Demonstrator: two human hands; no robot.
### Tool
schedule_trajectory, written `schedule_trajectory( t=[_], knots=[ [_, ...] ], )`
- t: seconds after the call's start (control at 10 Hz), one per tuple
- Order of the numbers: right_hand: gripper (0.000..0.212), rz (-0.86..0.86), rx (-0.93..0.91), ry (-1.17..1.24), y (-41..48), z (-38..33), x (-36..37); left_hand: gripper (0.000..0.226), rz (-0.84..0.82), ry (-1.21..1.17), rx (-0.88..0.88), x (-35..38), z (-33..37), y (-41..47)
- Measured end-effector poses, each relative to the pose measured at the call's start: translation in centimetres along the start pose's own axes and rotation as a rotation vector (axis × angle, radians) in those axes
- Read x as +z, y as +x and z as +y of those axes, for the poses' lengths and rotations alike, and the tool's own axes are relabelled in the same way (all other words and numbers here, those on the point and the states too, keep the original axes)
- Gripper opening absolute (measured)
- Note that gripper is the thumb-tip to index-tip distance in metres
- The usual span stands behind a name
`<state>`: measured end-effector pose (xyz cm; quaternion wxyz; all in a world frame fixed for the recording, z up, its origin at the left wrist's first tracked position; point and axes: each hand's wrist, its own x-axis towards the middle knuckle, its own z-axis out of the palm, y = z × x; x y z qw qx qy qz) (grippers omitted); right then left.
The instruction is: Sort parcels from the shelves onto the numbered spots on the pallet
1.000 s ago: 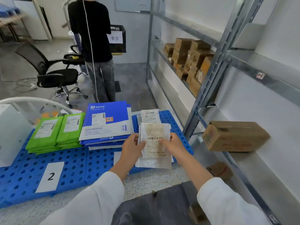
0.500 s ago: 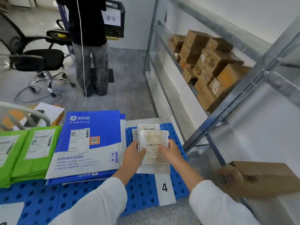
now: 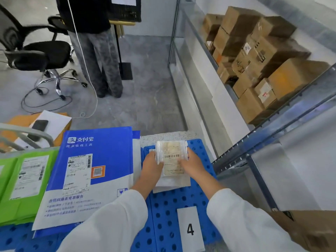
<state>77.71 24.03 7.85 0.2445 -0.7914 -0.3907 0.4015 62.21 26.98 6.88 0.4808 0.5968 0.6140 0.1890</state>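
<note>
A small clear-wrapped parcel (image 3: 171,157) with a barcode label sits between my hands over the far end of the blue pallet (image 3: 163,211). My left hand (image 3: 151,167) grips its left edge and my right hand (image 3: 192,165) grips its right edge. Beneath it lie more flat white parcels (image 3: 171,184) on the same spot. A white card marked 4 (image 3: 190,229) lies on the pallet nearer me. Left of the hands is a stack of blue-and-white mailers (image 3: 91,171), then green mailers (image 3: 21,180).
A metal shelf rack (image 3: 272,135) runs along the right, stacked with brown cartons (image 3: 254,57); one carton (image 3: 309,230) sits low at the right. A person (image 3: 94,42) stands ahead beside a black office chair (image 3: 40,51). A cable loops over the floor.
My hands have carried the small parcel forward and lower over the white stack at spot 4. My view has tilted down and shifted closer to the pallet.
</note>
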Motion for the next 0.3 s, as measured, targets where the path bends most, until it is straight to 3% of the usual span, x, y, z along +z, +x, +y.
schedule_trajectory(
  t=[0.2,0.3],
  knots=[
    [0.029,0.014,-0.012,-0.152,1.3,1.2,0.6,0.025,-0.023,0.107,0.034,-0.1,-1.2,1.5],
    [0.039,0.041,-0.038,-0.312,2.2,1.1,0.8,0.024,0.009,0.197,0.058,-1.3,-1.0,1.2]
  ],
)
